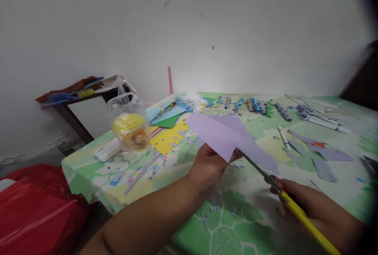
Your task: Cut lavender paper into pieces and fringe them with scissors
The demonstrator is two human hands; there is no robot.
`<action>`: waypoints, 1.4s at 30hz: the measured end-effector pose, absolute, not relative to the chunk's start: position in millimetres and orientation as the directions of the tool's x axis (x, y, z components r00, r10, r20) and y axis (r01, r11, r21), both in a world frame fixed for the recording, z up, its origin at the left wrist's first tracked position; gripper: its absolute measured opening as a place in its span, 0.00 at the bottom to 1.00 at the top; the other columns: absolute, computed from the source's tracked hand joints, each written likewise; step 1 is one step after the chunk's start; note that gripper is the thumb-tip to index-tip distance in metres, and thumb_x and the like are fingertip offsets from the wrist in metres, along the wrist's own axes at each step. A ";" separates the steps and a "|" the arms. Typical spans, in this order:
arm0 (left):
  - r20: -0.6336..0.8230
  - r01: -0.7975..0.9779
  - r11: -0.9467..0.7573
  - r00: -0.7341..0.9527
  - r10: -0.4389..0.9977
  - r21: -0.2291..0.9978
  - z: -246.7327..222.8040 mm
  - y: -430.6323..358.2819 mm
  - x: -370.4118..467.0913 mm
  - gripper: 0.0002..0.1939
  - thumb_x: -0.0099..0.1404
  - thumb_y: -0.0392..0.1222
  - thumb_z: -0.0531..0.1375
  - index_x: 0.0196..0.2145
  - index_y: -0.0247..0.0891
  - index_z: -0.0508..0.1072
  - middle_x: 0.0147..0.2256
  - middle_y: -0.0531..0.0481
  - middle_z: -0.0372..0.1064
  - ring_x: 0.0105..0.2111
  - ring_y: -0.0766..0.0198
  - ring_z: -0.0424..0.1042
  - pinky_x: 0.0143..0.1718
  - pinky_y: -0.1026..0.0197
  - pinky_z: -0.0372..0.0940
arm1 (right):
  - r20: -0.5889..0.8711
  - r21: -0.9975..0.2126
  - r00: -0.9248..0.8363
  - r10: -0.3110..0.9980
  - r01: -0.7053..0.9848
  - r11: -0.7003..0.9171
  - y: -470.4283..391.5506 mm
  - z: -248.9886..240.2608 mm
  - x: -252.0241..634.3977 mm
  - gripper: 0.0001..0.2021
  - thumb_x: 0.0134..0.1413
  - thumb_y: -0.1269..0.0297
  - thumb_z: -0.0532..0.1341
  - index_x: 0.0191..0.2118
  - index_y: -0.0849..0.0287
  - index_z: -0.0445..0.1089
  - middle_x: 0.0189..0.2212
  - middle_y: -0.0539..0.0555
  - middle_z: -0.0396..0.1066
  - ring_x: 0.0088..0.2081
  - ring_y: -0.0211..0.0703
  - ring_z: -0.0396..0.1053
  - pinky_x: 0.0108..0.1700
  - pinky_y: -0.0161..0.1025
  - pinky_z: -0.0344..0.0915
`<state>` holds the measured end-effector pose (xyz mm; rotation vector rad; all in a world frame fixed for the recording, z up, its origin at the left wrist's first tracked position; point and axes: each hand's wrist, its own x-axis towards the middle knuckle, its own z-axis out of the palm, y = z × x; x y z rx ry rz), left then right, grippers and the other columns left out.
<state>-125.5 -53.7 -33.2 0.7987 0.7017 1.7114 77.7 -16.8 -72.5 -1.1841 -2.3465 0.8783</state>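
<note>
A sheet of light purple paper (212,133) is pinched in my left hand (209,168), whose thumb and fingers close on its lower edge. The sheet looks folded or in two overlapping parts, the right part sloping down. My right hand (307,203) is wrapped round a pair of scissors (304,217) with a yellow handle. Their metal blades point up and left and reach the paper's lower edge, close to my left fingertips. Whether the blades are apart is hard to see. Small purple scraps (214,207) lie on the tablecloth below my hands.
A bagged tub with a yellow lid (128,123) stands at the left. Coloured sheets (168,136) and white shreds lie behind. Curled paper rolls (255,106), markers (284,138) and purple offcuts (325,170) are at the right. A red bag (41,207) sits beside the table.
</note>
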 end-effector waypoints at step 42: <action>0.113 -0.571 -0.224 -0.224 0.968 0.790 -33.4 -47.8 -133.0 0.07 0.41 0.36 0.66 0.22 0.36 0.74 0.23 0.53 0.72 0.25 0.66 0.71 0.34 0.59 0.67 | 0.293 -0.190 -0.497 0.817 0.807 0.559 6.0 -89.1 106.2 0.19 0.44 0.48 0.57 0.44 0.46 0.66 0.38 0.52 0.74 0.32 0.51 0.74 0.30 0.41 0.69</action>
